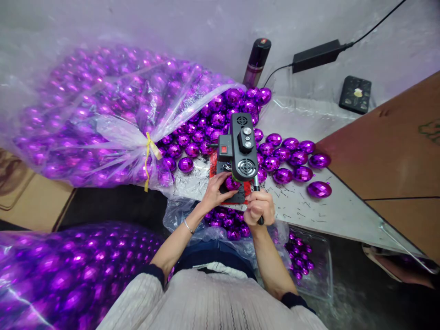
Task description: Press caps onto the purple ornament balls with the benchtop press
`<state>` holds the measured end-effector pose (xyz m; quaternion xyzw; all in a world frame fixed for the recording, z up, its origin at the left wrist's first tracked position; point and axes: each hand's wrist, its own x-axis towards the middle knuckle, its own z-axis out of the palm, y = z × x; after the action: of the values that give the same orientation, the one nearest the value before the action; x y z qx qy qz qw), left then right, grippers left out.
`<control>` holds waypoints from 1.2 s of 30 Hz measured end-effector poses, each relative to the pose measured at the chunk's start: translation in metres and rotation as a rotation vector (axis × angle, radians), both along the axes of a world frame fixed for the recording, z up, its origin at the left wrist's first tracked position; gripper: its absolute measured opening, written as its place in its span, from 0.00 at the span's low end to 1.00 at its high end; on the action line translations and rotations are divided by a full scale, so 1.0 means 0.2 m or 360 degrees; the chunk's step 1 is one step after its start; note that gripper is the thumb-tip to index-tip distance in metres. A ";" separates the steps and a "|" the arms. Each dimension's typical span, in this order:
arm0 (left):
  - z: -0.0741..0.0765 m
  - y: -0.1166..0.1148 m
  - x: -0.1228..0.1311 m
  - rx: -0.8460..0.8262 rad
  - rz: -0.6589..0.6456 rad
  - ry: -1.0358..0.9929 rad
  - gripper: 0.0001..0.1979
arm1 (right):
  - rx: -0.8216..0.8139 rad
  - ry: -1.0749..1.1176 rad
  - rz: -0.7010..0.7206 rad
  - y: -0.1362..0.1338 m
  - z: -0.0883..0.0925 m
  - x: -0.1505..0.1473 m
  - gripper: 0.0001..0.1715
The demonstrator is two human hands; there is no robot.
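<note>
A small black bench press machine (239,147) with a red switch stands on a red base on the table. My left hand (216,190) is closed round a shiny purple faceted ball (232,184) and holds it under the machine's head. My right hand (259,207) is wrapped in a fist around the machine's black lever handle (257,197), just right of the ball. Several loose purple balls (292,158) lie on the table behind and to the right of the machine.
A big clear plastic bag of purple balls (103,114) lies at the left, tied with yellow string; another bag (68,275) fills the lower left. A bag of balls (227,224) rests in my lap. Dark bottle (257,62), power adapter (316,55), brown cardboard (388,151) at right.
</note>
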<state>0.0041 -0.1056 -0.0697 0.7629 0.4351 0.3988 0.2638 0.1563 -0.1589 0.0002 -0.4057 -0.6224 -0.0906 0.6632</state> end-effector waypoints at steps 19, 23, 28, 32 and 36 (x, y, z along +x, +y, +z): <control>-0.04 0.03 0.02 0.0002 -0.0009 -0.0083 0.33 | 0.0074 -0.0036 0.0179 0.04 -0.10 0.01 0.18; -0.03 0.04 0.02 0.0008 0.0005 -0.0102 0.33 | 0.0059 0.0043 0.0097 0.03 0.03 0.00 0.19; -0.03 -0.08 -0.03 0.0184 -0.0075 -0.0017 0.29 | -0.0208 0.0076 -0.0015 0.00 0.23 0.01 0.19; -0.05 -0.28 -0.11 0.0411 -0.0223 0.0122 0.40 | -0.0200 0.0076 0.0051 -0.02 0.22 0.01 0.18; -0.02 -0.26 -0.23 0.0419 0.0105 0.0241 0.46 | -0.0178 0.0066 0.0059 -0.03 0.16 0.01 0.18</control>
<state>-0.0427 -0.1585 -0.0731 0.8041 0.4225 0.4022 0.1146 0.1585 -0.1640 0.0315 -0.4322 -0.6201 -0.0349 0.6538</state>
